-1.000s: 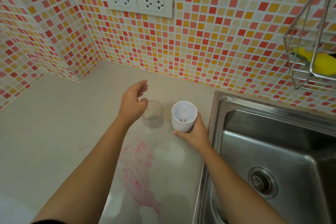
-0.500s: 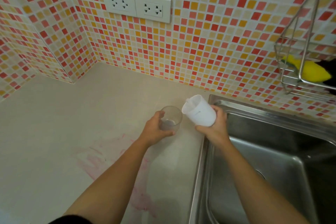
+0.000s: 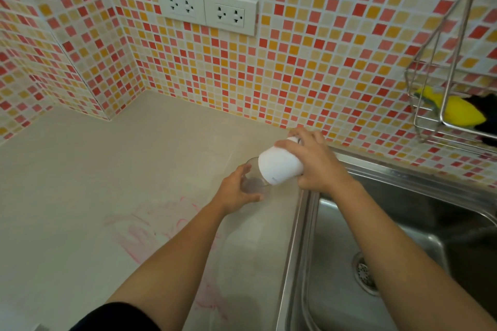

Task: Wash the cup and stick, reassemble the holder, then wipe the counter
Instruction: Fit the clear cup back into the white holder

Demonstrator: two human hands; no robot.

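— Fingers of the left hand are curled round the clear cup, grasping it. Those of the right hand are wrapped over the white holder, grasping that.
— And around them, biggest first?
— Tiled wall fills the back, from 9 to 3 o'clock. Below it lies the pale desk, with the steel sink set in at its 3 o'clock side and a drain in the basin.
— Anything on the desk?
— Pink smears, at 7 o'clock from the cup, trailing toward the near edge.
— On the wall?
— Twin white sockets at 12 o'clock. A wire rack hangs at 2 o'clock with a yellow sponge inside.
— Where exactly are cup and holder?
— Upright on the desk, the cup is just beside the sink's rim. At the cup's 1 o'clock, the holder is lifted and tipped, its lower end over the cup's mouth. Whether the two touch, I cannot tell.
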